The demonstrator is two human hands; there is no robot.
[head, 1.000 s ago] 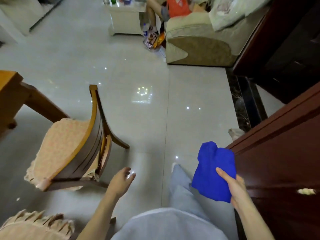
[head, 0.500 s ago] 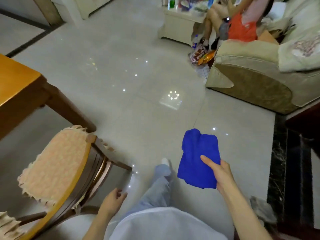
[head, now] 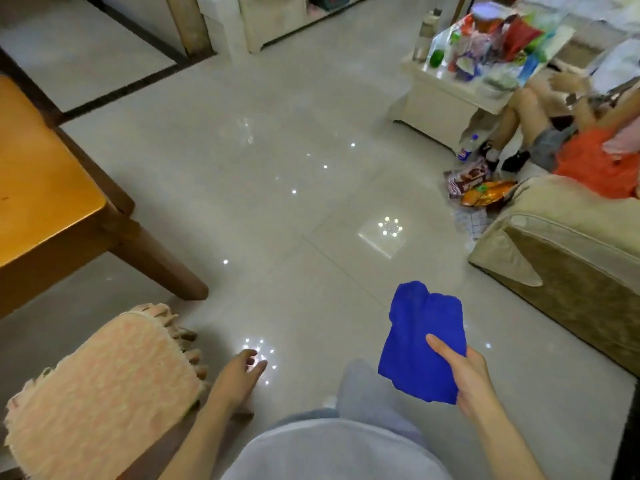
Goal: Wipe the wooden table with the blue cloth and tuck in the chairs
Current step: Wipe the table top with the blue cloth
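Note:
My right hand (head: 464, 375) grips the blue cloth (head: 420, 341), which hangs crumpled in front of me above the tiled floor. My left hand (head: 237, 375) hangs free with relaxed fingers just right of a chair's pink fringed seat cushion (head: 100, 389) at the lower left; it holds nothing. The wooden table (head: 38, 188) shows its orange top corner and one brown leg at the left edge, ahead of the chair. The chair's back and legs are mostly hidden.
A beige sofa (head: 568, 258) stands at the right, with a seated person (head: 571, 133) behind it. A cream low table (head: 446, 98) piled with packets sits at the upper right. Snack bags (head: 478, 188) lie on the floor. Glossy tiles (head: 277, 202) stretch across the middle.
The view has swung left: the dark cabinet left the frame, and the table corner and sofa came closer. My left hand moved from the chair's back to beside its cushion. The cloth stays gripped.

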